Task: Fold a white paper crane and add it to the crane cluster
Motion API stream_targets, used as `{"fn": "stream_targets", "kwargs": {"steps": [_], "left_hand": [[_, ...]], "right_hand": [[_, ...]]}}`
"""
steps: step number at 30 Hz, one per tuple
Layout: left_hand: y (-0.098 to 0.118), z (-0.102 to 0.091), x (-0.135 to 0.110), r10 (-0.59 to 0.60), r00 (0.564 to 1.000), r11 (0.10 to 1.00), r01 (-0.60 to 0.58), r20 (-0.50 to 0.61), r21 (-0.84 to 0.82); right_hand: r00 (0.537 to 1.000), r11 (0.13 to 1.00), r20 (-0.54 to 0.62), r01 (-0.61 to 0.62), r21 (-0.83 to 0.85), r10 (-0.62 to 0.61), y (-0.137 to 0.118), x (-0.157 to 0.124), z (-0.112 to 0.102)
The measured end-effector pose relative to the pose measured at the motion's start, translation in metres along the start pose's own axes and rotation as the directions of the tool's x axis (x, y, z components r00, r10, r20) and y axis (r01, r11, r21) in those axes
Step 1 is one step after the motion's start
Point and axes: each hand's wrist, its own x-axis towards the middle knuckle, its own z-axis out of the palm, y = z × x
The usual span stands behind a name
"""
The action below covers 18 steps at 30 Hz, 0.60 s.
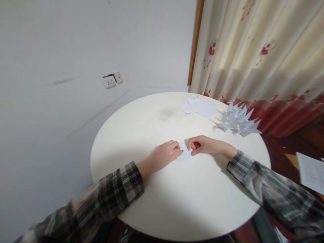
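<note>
Paper piece flat on round surface, mid-table | left hand and right hand pinching its opposite ends | likely light, limp, creases easily; grip edges | folds hidden under fingers | farther: loose sheets, folded paper pile, blurred.

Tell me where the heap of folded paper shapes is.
In the head view, the heap of folded paper shapes lies at the far right edge of the round table, beside the flat paper sheets, near the curtain.
</note>
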Motion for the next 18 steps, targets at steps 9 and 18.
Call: {"fn": "stream_targets", "kwargs": {"steps": [9,18], "left_hand": [[-0.012,0.009,-0.002,0.051,0.998,0.973,-0.058,-0.036,-0.223],[-0.01,0.006,-0.001,-0.09,0.996,0.949,0.085,-0.004,-0.303]], "right_hand": [[0.941,0.998,-0.335,0.022,-0.066,-0.043,-0.013,-0.017,0.019],[0.867,0.854,-0.263,0.287,-0.433,-0.424,-0.011,-0.013,0.036]]}}
